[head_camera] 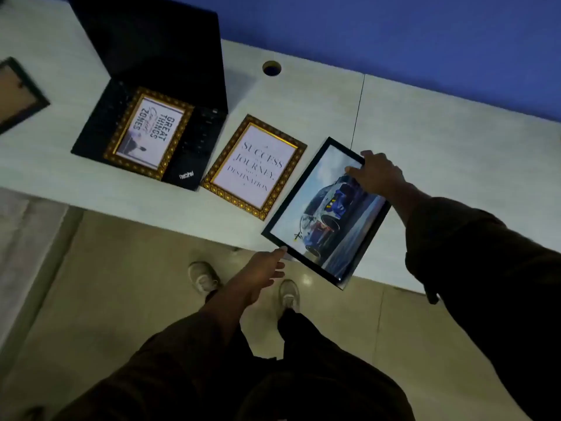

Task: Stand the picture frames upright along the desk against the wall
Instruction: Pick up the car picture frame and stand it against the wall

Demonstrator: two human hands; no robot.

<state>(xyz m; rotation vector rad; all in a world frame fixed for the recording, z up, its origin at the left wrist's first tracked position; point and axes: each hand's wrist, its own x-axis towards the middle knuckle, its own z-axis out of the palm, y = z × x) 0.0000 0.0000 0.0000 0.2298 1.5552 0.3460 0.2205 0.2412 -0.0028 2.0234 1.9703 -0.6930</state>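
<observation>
A black frame with a car picture (324, 214) lies at the desk's near edge and juts out over the floor. My right hand (378, 173) grips its far corner, thumb on the glass. My left hand (264, 270) has its fingers spread, and a fingertip touches the frame's near left corner. A gold frame reading "Success" (253, 165) lies flat on the desk (425, 123) just left of it. Another gold frame reading "Great Things" (148, 132) lies on a laptop keyboard. A dark frame (16, 92) lies back side up at the far left.
An open black laptop (158, 65) stands at the back left, its screen toward the blue wall (394, 31). A round cable hole (271, 68) sits near the wall. A seam runs across the desk right of the hole. My shoes stand on the tiled floor below.
</observation>
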